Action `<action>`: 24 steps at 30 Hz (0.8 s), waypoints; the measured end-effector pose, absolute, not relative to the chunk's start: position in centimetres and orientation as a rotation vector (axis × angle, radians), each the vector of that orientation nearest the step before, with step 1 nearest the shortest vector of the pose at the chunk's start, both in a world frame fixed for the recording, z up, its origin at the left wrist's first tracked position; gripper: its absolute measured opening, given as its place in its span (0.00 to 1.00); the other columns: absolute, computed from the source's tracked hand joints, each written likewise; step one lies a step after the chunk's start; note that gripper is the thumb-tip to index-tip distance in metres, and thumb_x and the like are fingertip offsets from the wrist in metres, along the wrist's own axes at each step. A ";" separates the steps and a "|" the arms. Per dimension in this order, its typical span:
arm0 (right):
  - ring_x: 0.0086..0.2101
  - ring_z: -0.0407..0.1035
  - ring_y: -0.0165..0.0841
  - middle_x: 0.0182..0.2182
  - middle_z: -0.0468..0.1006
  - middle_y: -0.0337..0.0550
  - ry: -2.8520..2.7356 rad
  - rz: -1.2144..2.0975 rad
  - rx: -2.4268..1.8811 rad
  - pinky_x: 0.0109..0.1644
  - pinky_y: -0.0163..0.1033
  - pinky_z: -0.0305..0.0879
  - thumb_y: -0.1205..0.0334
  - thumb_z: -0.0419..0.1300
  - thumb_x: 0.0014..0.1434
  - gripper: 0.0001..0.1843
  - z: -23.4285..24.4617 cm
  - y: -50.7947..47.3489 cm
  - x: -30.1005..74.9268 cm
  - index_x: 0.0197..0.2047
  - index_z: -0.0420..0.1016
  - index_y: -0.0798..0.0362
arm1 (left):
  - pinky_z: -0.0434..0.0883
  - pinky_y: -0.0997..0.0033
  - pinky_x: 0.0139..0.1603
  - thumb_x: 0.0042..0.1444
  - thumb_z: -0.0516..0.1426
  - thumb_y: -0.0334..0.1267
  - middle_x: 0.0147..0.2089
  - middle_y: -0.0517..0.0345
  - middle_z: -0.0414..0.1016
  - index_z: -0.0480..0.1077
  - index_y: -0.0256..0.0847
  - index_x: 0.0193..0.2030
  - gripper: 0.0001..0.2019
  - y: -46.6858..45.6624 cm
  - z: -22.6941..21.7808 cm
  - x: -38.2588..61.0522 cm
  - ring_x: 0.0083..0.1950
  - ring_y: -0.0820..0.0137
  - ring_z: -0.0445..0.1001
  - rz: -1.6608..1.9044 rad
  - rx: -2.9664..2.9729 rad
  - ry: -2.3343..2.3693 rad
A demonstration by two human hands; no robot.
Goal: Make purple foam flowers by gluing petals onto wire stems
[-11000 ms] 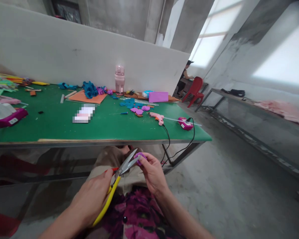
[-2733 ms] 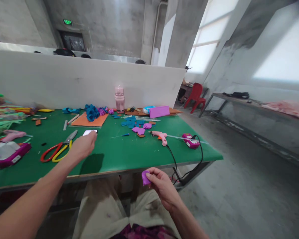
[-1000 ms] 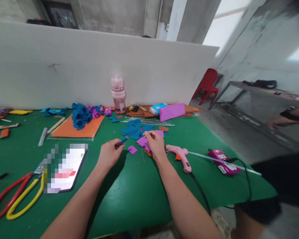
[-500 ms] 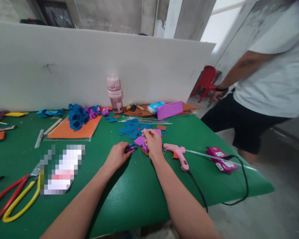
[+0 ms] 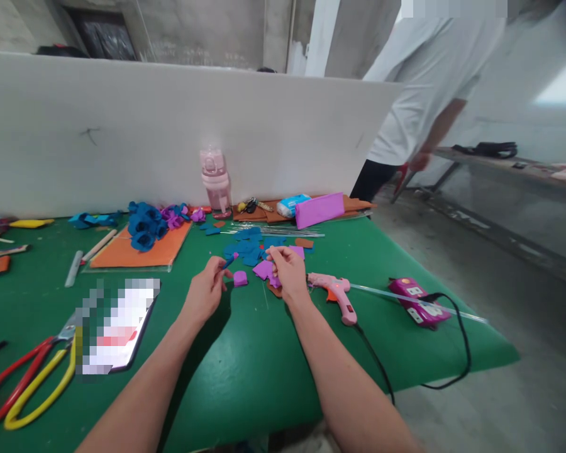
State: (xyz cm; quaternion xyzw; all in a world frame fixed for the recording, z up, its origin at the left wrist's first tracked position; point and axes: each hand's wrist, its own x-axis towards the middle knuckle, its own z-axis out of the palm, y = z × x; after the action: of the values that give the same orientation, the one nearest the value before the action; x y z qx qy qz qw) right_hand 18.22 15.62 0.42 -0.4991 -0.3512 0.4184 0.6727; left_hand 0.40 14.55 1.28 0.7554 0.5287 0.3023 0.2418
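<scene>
My left hand [image 5: 204, 289] pinches a thin blue stick with a purple tip [image 5: 231, 260], held just above the green table. Right below that tip lies a small rounded purple piece [image 5: 240, 279]. Over a few purple cut pieces [image 5: 263, 270], my right hand [image 5: 290, 272] is closed with thumb and fingertips together; what they hold, if anything, is too small to make out. Blue cut pieces [image 5: 249, 250] are scattered just beyond both hands. Beside my right wrist a pink hot glue gun [image 5: 337, 290] lies with a clear glue stick in its back.
Large scissors [image 5: 38, 371] and a phone [image 5: 127, 327] lie at left. Blue paper flowers [image 5: 145, 226] rest on an orange sheet [image 5: 117, 251]. A pink bottle [image 5: 216, 185] stands against the white board [image 5: 287, 132]. A magenta power strip [image 5: 419, 302] is at right. Another person [image 5: 419, 94] stands behind.
My left hand has lifted and moved slightly left, raising the stick. The rounded purple piece now shows on the table. The other person has moved farther back and left.
</scene>
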 end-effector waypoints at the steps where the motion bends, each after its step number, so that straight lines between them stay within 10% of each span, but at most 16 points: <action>1: 0.14 0.53 0.20 0.19 0.70 0.34 -0.768 0.966 -1.114 0.16 0.29 0.48 0.51 0.61 0.46 0.15 0.4 15.7 18.3 0.25 0.72 0.56 | 0.64 0.73 0.32 0.58 0.42 0.39 0.32 0.61 0.73 0.59 0.41 0.48 0.13 14.6 1.3 0.4 0.25 0.73 0.67 0.834 2.084 1.466; 11: 0.16 0.55 0.21 0.20 0.70 0.35 -0.731 0.842 -1.110 0.18 0.29 0.49 0.52 0.59 0.48 0.13 1.2 15.4 18.6 0.26 0.72 0.56 | 0.63 0.72 0.33 0.53 0.50 0.37 0.31 0.55 0.76 0.72 0.40 0.30 0.10 16.1 0.2 1.6 0.33 0.68 0.72 0.600 2.323 1.606; 24: 0.15 0.54 0.20 0.17 0.67 0.33 -0.524 0.666 -0.986 0.17 0.29 0.48 0.53 0.59 0.49 0.13 2.4 15.5 20.6 0.28 0.70 0.56 | 0.60 0.73 0.28 0.55 0.49 0.48 0.30 0.56 0.77 0.74 0.46 0.40 0.15 15.9 0.8 1.8 0.32 0.65 0.74 0.343 2.292 1.868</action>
State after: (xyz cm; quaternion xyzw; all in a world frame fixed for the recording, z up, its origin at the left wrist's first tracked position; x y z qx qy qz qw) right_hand 20.64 15.55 2.38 -0.4589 -0.2439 0.3101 0.7961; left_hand 1.76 15.85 0.83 0.7673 0.6255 0.1149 0.0823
